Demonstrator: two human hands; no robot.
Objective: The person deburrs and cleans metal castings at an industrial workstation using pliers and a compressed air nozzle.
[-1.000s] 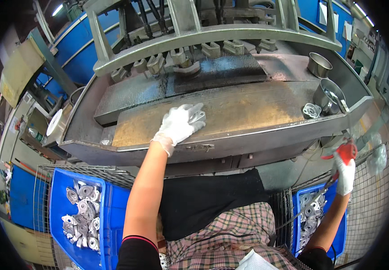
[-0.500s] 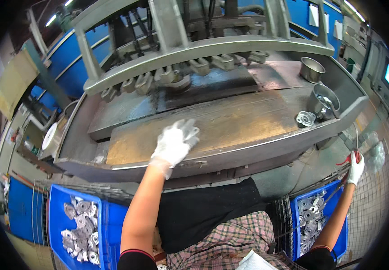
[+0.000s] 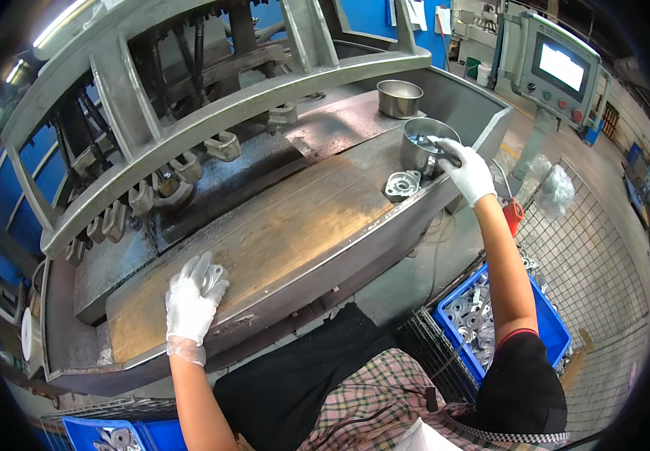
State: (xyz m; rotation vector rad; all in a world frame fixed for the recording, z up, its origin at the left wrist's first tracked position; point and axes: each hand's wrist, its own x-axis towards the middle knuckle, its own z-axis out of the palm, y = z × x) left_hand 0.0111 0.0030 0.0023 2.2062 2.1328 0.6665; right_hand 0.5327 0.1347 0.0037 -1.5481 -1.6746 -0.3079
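My left hand [image 3: 195, 299], in a white glove with grey fingertips, rests low over the worn brown board [image 3: 302, 218]. Its fingers are closed on a small silver metal casting [image 3: 213, 278] with a round hole; most of the part is hidden. My right hand [image 3: 469, 174], gloved alike, reaches to the rim of a steel pot [image 3: 417, 154] holding small metal pieces. Its fingers are bent together at the pot's mouth, and what they pinch I cannot make out. Beside the pot lies a flanged metal casting [image 3: 402, 184]. A red-handled tool [image 3: 514, 218] hangs below my right forearm.
Overhead stands a heavy grey machine frame [image 3: 227, 109] with a row of metal clamps. Another steel pot [image 3: 400, 99] sits farther back. Blue bins of castings [image 3: 471, 316] flank me, with wire mesh [image 3: 595, 263] at right. A control panel [image 3: 562, 68] stands beyond.
My right hand has let go of the red-handled tool and moved to the steel pot. The view has swung right; my left hand stays over the board.
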